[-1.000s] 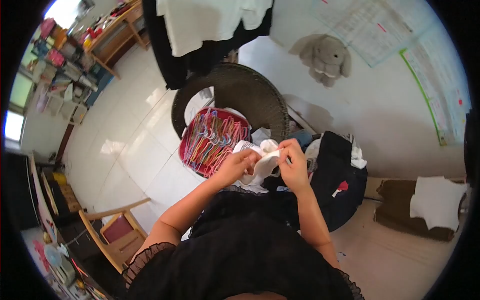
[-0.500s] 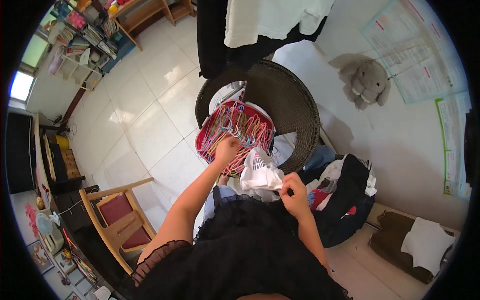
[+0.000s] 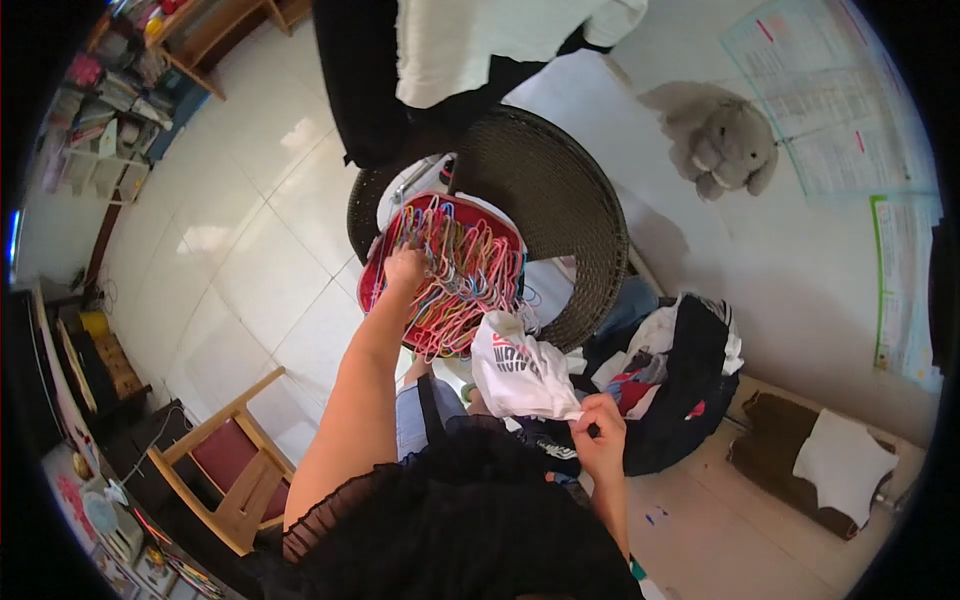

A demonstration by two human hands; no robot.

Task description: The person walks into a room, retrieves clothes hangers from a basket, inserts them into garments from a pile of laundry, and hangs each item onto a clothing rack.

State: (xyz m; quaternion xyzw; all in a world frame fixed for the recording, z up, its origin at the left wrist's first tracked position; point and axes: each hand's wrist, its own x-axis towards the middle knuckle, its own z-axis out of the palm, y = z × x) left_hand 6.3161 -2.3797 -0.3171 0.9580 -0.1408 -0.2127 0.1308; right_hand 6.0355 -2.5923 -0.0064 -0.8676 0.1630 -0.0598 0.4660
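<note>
Your left hand (image 3: 405,268) has shifted toward the left side of the red basket (image 3: 371,273), onto the hangers (image 3: 468,268); fingertips hidden, grip cannot be told. Your right hand (image 3: 598,432) pinches the white printed garment (image 3: 512,372) beside them, lettering partly folded.

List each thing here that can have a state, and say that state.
White printed garment, creased, pinched at one edge
Colorful hangers, crowded together in a red container
Right hand, grip closed on the printed garment
Left hand, on the hangers, grip unclear
Clothes heap, loose and unfolded
Wooden chair, unoccupied
Upper white garment, hanging
</note>
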